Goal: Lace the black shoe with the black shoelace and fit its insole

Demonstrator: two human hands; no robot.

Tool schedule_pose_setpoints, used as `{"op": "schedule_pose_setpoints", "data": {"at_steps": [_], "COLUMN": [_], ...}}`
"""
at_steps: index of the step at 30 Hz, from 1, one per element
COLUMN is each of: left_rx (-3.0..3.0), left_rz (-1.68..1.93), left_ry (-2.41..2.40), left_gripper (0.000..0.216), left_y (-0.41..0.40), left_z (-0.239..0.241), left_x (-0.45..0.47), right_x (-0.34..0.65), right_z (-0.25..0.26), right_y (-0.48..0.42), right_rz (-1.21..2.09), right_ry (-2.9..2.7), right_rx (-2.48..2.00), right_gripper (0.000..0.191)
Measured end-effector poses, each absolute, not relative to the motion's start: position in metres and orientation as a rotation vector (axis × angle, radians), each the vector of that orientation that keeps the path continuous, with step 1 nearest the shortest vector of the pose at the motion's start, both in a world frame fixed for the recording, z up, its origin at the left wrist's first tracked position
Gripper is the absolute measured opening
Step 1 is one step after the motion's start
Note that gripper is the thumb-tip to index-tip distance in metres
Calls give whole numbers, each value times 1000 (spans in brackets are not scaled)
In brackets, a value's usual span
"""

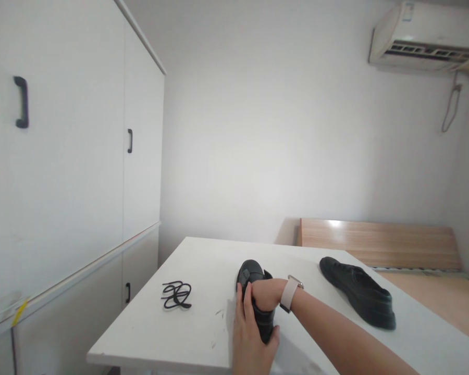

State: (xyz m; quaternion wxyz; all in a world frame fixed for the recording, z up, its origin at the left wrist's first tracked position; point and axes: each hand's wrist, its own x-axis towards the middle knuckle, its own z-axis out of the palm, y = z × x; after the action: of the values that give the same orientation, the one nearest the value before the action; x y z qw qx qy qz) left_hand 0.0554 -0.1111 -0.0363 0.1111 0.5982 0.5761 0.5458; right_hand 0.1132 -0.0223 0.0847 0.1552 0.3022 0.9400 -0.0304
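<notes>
A black shoe [250, 276] stands on the white table [160, 333] near its front edge, toe pointing away from me. My left hand [250, 338] wraps around the shoe's heel and left side. My right hand [266, 294], with a pale watch on its wrist, is closed over the shoe's opening from the right. A second black shoe [359, 297] lies on the table to the right, apart from both hands. A coiled black shoelace [176, 295] lies on the table left of the held shoe.
Tall white wardrobe doors with black handles [22, 101] fill the left side. A wooden bed frame [379, 242] stands beyond the table at the right. An air conditioner [422, 41] hangs high on the right wall.
</notes>
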Motion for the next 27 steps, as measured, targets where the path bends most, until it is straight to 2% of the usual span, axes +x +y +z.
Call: {"op": "schedule_pose_setpoints", "data": {"at_steps": [5,14,18,23,27], "left_rx": [1766,1760,1829,1872,1877], "left_rz": [1631,1768,1772,1749,1735], "left_ry": [1691,1655,1589,1599,1647], "left_gripper": [88,88,84,60,56], "left_y": [-107,-112,-111,-112,-109], "left_z": [-38,-39,-41,-39,-46], "left_x": [56,58,55,54,56], "right_x": [130,147,138,109,71], "right_z": [122,193,220,229,214], "right_y": [-43,-62,-88,-111,-119], "right_rz": [-86,-305,-353,-215,72], "right_ry": [2693,2950,3064,3299,3617], "right_rx": [1022,1203,1291,1521,1619], "right_gripper": [8,13,10,14,10]}}
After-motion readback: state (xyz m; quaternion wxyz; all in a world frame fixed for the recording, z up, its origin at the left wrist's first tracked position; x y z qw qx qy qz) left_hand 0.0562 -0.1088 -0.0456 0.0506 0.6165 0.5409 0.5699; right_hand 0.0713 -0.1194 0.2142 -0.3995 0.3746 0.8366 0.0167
